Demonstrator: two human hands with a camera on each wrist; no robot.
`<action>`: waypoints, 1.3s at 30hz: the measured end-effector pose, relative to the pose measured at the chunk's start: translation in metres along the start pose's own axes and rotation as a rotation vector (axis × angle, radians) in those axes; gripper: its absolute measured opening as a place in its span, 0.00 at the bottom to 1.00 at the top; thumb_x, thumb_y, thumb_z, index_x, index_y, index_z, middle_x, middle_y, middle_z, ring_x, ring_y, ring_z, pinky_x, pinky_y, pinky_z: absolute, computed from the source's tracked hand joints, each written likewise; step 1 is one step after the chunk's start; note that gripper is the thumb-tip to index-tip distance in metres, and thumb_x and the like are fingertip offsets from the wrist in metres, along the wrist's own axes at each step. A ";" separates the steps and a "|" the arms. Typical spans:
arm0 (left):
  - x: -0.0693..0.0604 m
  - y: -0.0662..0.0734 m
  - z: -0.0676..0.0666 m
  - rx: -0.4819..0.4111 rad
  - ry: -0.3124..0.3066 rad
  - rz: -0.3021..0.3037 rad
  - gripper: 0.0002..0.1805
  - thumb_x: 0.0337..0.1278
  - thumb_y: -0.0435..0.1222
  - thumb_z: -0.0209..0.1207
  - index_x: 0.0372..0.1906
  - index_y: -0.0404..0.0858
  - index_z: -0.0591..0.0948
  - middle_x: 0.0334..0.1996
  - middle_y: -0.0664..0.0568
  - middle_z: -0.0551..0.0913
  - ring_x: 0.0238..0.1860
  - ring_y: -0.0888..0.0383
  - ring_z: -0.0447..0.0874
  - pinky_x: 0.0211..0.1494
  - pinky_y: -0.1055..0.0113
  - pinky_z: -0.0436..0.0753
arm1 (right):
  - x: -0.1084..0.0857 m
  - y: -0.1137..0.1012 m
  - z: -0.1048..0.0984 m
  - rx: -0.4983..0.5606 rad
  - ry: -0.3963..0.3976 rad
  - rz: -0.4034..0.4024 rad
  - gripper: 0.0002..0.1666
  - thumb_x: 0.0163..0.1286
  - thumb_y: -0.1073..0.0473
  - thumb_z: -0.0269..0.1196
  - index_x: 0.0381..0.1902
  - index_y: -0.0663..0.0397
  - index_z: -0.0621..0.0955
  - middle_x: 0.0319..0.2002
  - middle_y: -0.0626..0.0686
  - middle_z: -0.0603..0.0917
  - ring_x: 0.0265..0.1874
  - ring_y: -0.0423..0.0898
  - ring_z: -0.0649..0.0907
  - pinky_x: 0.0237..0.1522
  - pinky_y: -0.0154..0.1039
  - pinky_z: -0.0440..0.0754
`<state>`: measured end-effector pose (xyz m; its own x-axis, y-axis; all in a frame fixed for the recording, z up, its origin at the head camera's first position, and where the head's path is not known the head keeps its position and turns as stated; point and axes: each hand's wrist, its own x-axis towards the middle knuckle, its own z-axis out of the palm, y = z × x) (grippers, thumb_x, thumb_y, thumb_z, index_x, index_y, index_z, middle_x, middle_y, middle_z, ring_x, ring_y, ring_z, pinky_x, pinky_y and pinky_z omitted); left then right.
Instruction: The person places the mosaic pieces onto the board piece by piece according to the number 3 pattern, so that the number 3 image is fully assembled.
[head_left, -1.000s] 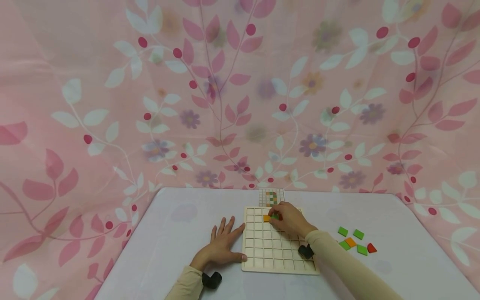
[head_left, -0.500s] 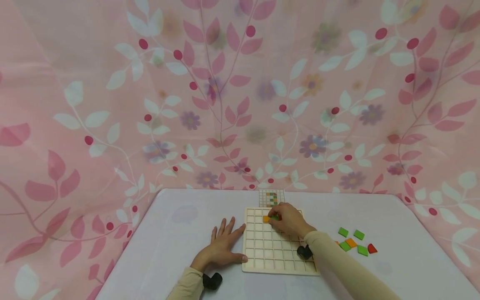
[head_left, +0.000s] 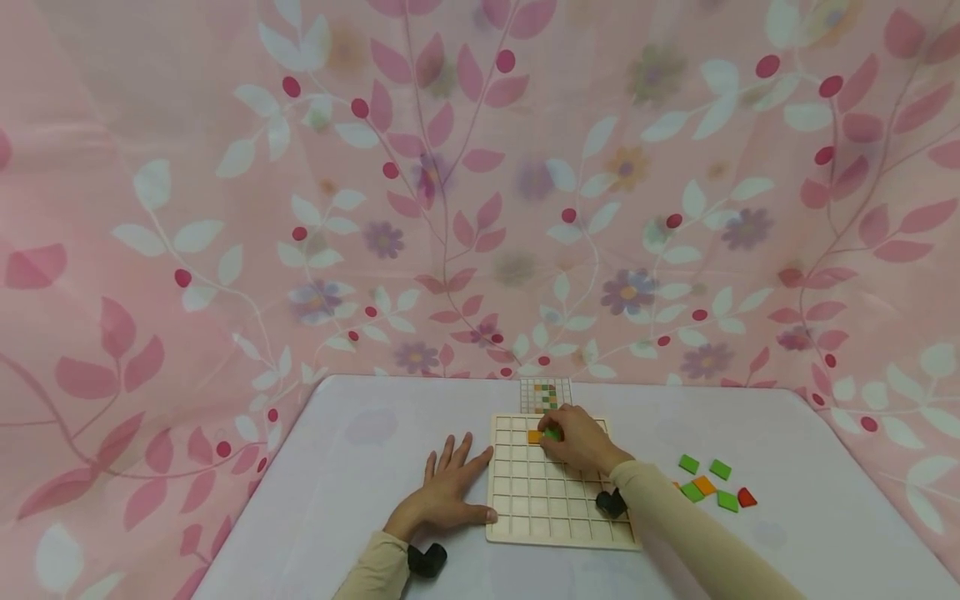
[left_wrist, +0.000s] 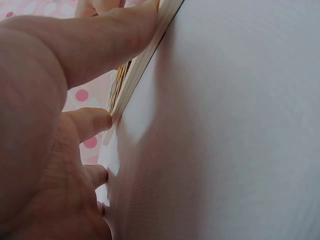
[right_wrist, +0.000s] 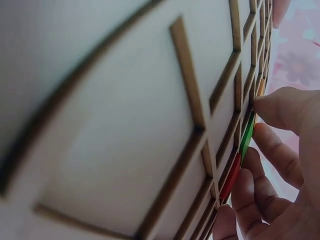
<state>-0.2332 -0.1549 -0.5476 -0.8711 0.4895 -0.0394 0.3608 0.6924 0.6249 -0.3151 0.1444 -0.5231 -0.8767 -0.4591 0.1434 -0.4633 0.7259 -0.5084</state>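
Gridded wooden board point(head_left: 557, 485) lies flat on the white-covered table point(head_left: 375, 458), its far edge just beside a printed card point(head_left: 528, 396). Judging by what shows, the filling is at an early stage: an orange tile point(head_left: 535, 437) sits in the second row from the board's far edge, third column from its left edge, with a green tile point(head_left: 553, 434) next to it and, in the right wrist view, a red piece point(right_wrist: 230, 177) beyond that. Left over, toward the table's right edge, are four loose green tiles point(head_left: 721, 469), a loose orange tile point(head_left: 703, 484) and a loose red piece point(head_left: 747, 497), plus an orange sliver point(head_left: 676, 485) by the right sleeve point(head_left: 697, 517), its full shape hidden. The right hand point(head_left: 579, 437) has thumb and fingers bent closely round the green tile, covering part of that row; the left hand point(head_left: 446, 496) is spread wide, thumb and forefinger touching the board's left edge. Pale and square, the board is divided into shallow cells by thin raised strips, with a slim plain rim; its right edge is partly hidden by the right sleeve.
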 end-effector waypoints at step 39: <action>-0.003 0.009 -0.005 0.003 0.006 0.010 0.57 0.55 0.58 0.75 0.84 0.41 0.61 0.86 0.30 0.42 0.84 0.24 0.29 0.77 0.22 0.32 | -0.030 0.027 -0.027 0.160 -0.010 0.055 0.22 0.69 0.54 0.75 0.56 0.58 0.84 0.52 0.53 0.86 0.52 0.51 0.85 0.60 0.55 0.83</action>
<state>-0.2292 -0.1527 -0.5384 -0.8695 0.4931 -0.0283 0.3707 0.6893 0.6225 -0.3048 0.1914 -0.5176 -0.8986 -0.4266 0.1031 -0.3872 0.6600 -0.6437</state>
